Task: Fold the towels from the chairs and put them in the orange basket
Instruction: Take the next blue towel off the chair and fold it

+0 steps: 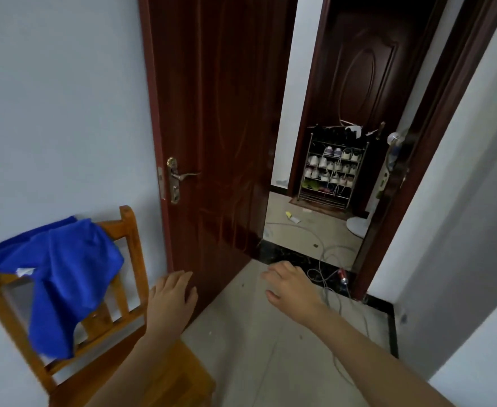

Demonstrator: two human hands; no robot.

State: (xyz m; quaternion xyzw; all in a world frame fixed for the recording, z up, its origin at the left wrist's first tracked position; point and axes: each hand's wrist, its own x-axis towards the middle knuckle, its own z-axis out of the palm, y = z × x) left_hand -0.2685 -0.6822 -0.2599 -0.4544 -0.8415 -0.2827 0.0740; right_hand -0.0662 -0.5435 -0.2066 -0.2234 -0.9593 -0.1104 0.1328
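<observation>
Pale blue walls, tiled floor (241,333), dark red door (217,127) standing open onto a hallway. Wooden chair (129,230) at lower left, back against the wall.

Task item: blue towel (59,277) is draped over the chair's backrest, bunched and uneven, with most of the cloth hanging down the front of the slats. Orange basket is not in view.

Risks, as judged from here:
- Towel sits lopsided on the top rail. If you tug one corner, the heavier side likely slides off to the floor or seat.
- Cloth could catch on the backrest's corner post if you pull sideways; lift it up and off instead.
- Loose cables (329,277) lie across the floor at the threshold, just under your right hand (291,286) — a trip or snag hazard if you step that way carrying cloth.

Fingers: your left hand (172,298) hovers above the seat's edge, well right of the towel, its fingers (182,277) relaxed, close together, holding nothing. Right-hand fingers (270,273) are loosely bent, thumb apart, also holding nothing.
</observation>
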